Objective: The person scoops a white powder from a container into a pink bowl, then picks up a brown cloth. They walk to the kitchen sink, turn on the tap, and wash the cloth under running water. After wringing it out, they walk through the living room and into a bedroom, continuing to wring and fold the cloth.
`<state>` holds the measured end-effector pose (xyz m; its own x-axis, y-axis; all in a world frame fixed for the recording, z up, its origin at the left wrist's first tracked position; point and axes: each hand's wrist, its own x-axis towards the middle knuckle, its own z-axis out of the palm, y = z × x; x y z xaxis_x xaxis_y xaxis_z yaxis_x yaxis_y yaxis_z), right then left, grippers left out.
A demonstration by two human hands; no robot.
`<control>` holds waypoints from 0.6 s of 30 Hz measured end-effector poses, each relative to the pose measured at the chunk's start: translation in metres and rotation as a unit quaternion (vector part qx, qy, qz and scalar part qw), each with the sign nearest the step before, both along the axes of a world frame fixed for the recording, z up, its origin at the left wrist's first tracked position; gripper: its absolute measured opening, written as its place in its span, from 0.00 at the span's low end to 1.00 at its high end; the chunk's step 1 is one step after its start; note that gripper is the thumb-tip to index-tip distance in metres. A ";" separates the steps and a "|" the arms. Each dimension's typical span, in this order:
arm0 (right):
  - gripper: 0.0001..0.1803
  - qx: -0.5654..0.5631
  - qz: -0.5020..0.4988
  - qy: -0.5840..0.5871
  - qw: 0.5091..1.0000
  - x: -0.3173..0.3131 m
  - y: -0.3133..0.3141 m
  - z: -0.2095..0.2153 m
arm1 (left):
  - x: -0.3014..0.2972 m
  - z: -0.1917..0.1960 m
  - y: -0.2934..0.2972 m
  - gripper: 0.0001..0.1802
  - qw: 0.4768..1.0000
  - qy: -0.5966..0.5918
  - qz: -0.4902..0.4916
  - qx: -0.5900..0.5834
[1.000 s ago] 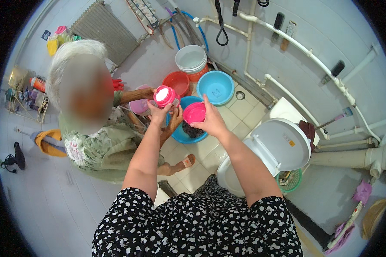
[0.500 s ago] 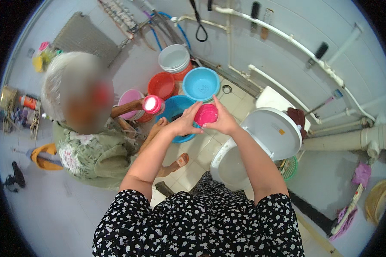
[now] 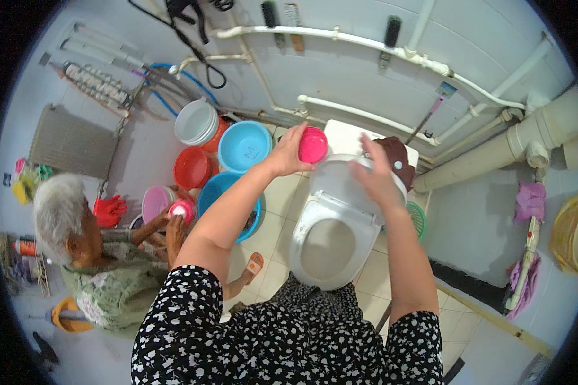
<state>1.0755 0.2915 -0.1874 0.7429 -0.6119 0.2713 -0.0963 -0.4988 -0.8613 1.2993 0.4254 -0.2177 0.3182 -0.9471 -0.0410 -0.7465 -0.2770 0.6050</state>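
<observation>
In my left hand is a small round bright-pink plastic cup, gripped at its left side; whether anything is inside cannot be made out. My right hand is apart from it, fingers spread and a little blurred, in front of the raised grey toilet lid. Below both hands, the toilet seat surrounds the bowl. At the left, another person holds a pink jar with a white top in both hands.
Blue basins, a red bucket, a pink bucket and a white bucket crowd the floor at left. A brown cloth lies by the white cistern. White pipes run along the wall.
My right hand has let go of the pink cup and moved right. The toilet lid is still raised. The view has shifted right, and the other person's second hand is now at the jar.
</observation>
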 end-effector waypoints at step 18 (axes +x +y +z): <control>0.27 -0.160 -0.012 0.331 0.930 -0.101 -0.132 -0.160 | -0.001 -0.121 -0.127 0.55 0.972 -0.089 -0.118 0.180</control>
